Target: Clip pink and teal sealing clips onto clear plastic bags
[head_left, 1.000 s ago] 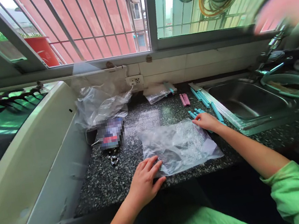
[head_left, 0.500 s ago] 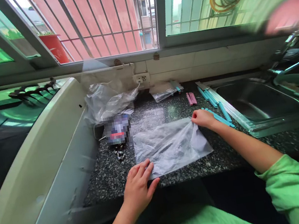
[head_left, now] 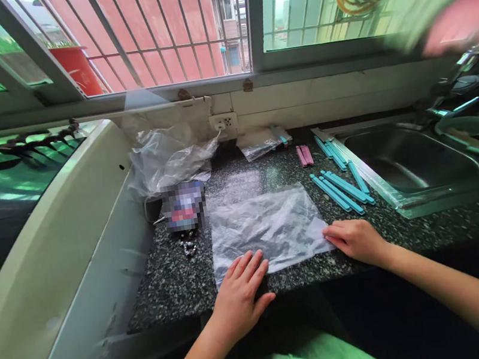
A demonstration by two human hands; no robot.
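Observation:
A clear plastic bag (head_left: 269, 223) lies flat and wrinkled on the speckled dark countertop (head_left: 172, 299). My left hand (head_left: 243, 291) rests on its near left edge, fingers stretched out and palm down. At the bag's near right corner, my right hand (head_left: 356, 240) pinches the plastic between closed fingers. Just beyond that hand are several turquoise plastic strips (head_left: 336, 191), lying side by side. More turquoise strips (head_left: 330, 153) sit farther back beside the sink, with a small group of pink strips (head_left: 304, 156) to their left.
A phone (head_left: 184, 206) with a beaded strap (head_left: 189, 247) lies left of the bag. Behind it is a crumpled plastic bag (head_left: 168, 160). A small clear packet (head_left: 261, 142) lies near the wall socket (head_left: 224, 122). The metal sink (head_left: 399, 157) is at right, a white-sided appliance (head_left: 79, 229) at left.
My right hand has moved from the bag's far right corner toward me to its near right corner, uncovering the turquoise strips. My left hand has slid slightly right along the near edge.

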